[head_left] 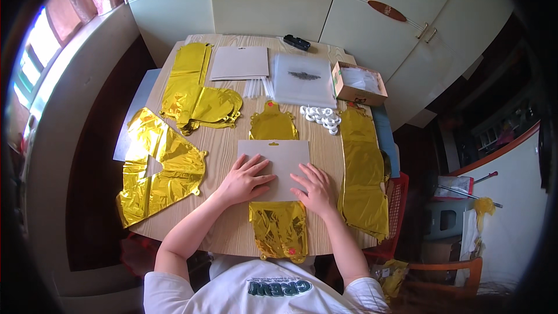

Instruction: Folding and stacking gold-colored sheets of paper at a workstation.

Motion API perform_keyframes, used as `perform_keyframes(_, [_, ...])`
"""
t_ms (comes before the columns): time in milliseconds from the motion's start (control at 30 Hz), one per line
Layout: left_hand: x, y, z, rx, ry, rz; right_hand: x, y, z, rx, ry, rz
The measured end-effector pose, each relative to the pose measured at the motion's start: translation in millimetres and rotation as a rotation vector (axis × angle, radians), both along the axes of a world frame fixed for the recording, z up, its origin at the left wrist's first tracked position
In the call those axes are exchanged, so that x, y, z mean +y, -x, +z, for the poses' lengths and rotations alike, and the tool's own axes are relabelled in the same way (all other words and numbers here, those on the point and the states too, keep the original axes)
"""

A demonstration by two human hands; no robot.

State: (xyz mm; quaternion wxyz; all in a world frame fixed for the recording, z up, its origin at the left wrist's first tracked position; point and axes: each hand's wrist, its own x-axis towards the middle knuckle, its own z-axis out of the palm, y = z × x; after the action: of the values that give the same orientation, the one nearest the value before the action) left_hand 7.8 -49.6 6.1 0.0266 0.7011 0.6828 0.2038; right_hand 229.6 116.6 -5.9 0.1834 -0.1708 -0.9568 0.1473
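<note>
Left hand, in the head view, lies flat with fingers spread on a beige card, gripping nothing. Right hand is likewise spread, fingers on the card's right side, palm partly past the edge, nothing gripped. The card lies over gold foil on the desk; foil shows past its far and near edges. White rings lie farther back, near a box.
</note>
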Motion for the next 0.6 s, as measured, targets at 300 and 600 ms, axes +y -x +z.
perform_keyframes(300, [0.5,-1.1,0.6,0.006,-0.009,0.007,0.4,0.1,-2.3,-0.006,0.001,-0.003])
perform_keyframes(600, [0.2,-0.5,0.7,0.002,-0.007,0.005,0.2,0.3,-2.5,0.003,-0.013,0.002])
